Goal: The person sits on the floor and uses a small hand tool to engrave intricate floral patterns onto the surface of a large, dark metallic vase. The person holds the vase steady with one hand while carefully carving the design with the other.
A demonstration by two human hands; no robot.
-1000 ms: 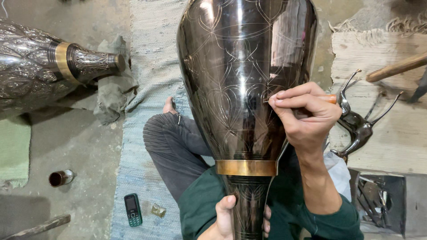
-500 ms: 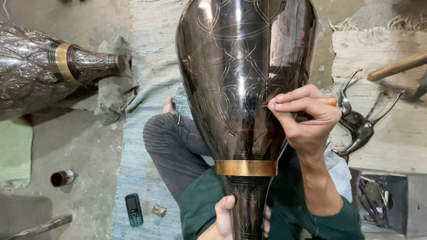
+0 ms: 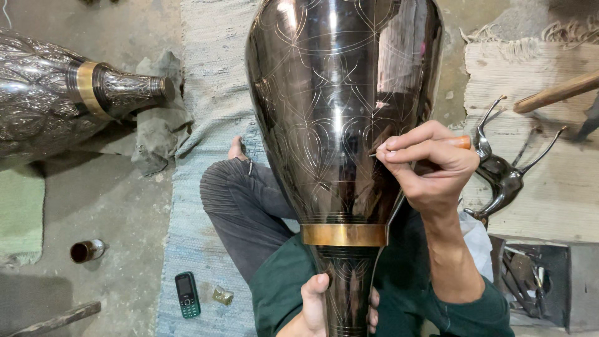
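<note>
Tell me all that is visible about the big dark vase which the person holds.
The vase is tall, dark, glossy metal with thin engraved leaf-like lines. Its wide body narrows to a neck ringed by a brass-coloured band. It leans over the person's lap. The left hand grips the neck; the right hand presses a fine tool against its side.

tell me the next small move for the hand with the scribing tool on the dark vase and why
Probably draw the tip a little further along the engraved line. The right hand pinches a thin orange-handled tool with its point on the dark vase, amid fine curved lines. The left hand grips the narrow neck below the brass band, so the vase looks steadied for a short stroke.
</note>
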